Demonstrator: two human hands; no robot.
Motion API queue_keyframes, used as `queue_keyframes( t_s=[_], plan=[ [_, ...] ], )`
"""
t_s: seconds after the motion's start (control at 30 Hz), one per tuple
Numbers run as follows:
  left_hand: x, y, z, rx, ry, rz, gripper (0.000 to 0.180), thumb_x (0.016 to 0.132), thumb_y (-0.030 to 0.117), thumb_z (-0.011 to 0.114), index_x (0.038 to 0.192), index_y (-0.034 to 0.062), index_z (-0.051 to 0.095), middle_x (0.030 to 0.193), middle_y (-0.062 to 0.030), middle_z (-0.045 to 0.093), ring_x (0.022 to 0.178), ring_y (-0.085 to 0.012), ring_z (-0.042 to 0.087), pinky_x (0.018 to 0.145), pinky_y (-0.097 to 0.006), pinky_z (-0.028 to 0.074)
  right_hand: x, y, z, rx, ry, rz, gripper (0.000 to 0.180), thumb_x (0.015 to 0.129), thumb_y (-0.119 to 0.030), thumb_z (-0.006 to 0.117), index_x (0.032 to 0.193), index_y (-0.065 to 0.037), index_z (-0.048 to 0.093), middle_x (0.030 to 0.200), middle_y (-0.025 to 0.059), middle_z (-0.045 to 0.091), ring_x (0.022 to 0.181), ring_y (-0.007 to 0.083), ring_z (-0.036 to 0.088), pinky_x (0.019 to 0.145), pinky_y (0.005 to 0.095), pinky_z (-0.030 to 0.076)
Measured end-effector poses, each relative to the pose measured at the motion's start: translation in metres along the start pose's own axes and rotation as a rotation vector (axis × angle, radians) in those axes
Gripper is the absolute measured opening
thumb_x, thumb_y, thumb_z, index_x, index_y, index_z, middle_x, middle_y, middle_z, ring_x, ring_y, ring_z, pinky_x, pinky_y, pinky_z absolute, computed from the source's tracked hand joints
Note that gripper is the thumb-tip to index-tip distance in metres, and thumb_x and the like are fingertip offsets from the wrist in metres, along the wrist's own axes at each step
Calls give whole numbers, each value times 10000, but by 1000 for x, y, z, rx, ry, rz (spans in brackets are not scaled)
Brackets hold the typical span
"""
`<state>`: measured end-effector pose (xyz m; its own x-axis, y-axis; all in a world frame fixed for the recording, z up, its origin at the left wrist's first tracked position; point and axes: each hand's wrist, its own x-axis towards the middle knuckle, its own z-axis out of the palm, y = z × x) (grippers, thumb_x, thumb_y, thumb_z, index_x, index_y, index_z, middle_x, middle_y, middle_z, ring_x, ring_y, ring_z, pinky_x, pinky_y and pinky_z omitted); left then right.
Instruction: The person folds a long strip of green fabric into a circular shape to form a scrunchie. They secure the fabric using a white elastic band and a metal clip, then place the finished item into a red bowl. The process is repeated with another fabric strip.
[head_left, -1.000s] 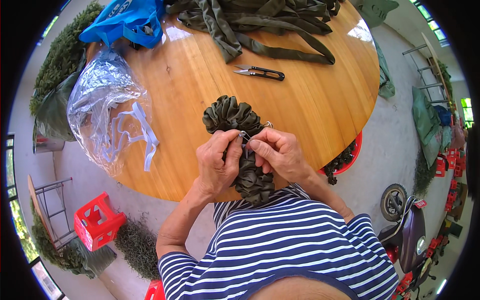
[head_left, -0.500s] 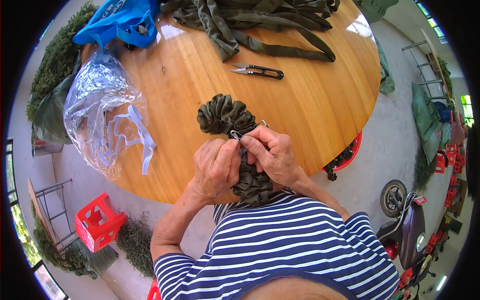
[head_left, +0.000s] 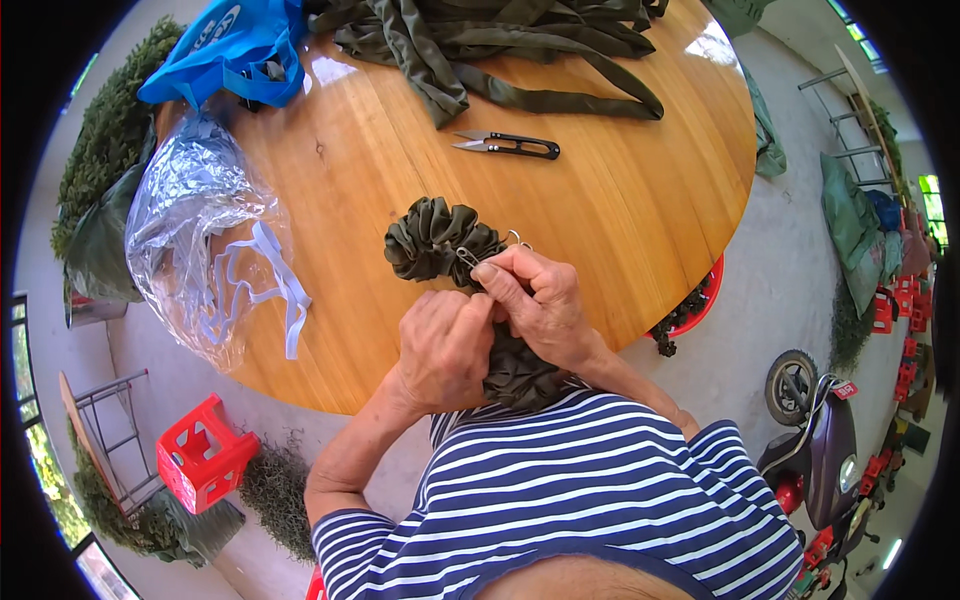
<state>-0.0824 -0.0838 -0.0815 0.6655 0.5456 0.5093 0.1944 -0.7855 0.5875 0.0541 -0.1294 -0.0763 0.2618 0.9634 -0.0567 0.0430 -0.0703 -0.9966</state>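
Note:
A dark olive, tightly gathered fabric tube (head_left: 430, 238) runs from the table down to my striped shirt, passing behind my hands. My left hand (head_left: 445, 340) is closed near its middle; the fingertips are hidden, but the fabric passes right by them. Thumb and forefinger of my right hand (head_left: 540, 310) pinch a metal safety pin (head_left: 466, 257), whose looped end pokes out over the upper bunch. A second thin metal loop (head_left: 518, 238) shows just behind the right knuckles. Whether the pin is fastened I cannot tell.
Black-handled thread snips (head_left: 508, 146) lie beyond the fabric on the round wooden table (head_left: 640, 200). Farther back is a heap of olive strips (head_left: 560, 98). On the left are a clear plastic bag (head_left: 190, 200), white elastic (head_left: 262, 290) and a blue bag (head_left: 235, 60). A red stool (head_left: 205, 455) stands below.
The left hand has drawn slightly down and away from the pin, which now shows above the right thumb. The upper bunch has shifted a little to the left; the whole view has moved slightly.

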Motion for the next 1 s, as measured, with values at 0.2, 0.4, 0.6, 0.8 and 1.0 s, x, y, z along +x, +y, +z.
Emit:
queue_keyframes(
  t_s=[0.2,0.4,0.6,0.8,1.0],
  plan=[
    [2,8,-13,-766,58,-787,125,858,128,543,851,4,562,723,4,556,642,-55,476,591,-188,401,24,-34,-52,-262,44,-158,171,883,-185,515,895,-29,583,638,25,538,532,85,499,473,227,395],
    [-2,7,-20,-975,118,-904,162,868,170,549,849,13,583,738,14,572,677,-15,491,619,-167,421,74,-14,-64,-985,121,-724,166,804,-165,592,925,-53,598,773,79,573,683,219,543,596,315,429],
    [-6,15,-26,-897,209,-914,151,851,172,572,860,21,568,761,-15,583,667,-60,556,591,-196,459,-8,-46,-31,-762,-169,-557,268,673,-189,682,897,-73,595,877,72,538,854,246,495,730,355,390],
    [-12,14,-34,-1123,-94,-1006,115,842,122,571,856,11,601,743,22,580,677,-15,504,608,-162,420,-6,-14,-25,-943,-85,-663,208,624,-154,668,807,-99,586,778,23,464,777,199,459,667,327,340],
    [-22,15,-37,-1148,-262,-774,117,805,97,583,838,-2,636,819,-52,632,705,-76,548,652,-211,444,-1,-7,-30,-877,43,-770,247,596,-96,693,827,-125,608,841,-7,510,833,171,489,753,332,324]
  ],
)
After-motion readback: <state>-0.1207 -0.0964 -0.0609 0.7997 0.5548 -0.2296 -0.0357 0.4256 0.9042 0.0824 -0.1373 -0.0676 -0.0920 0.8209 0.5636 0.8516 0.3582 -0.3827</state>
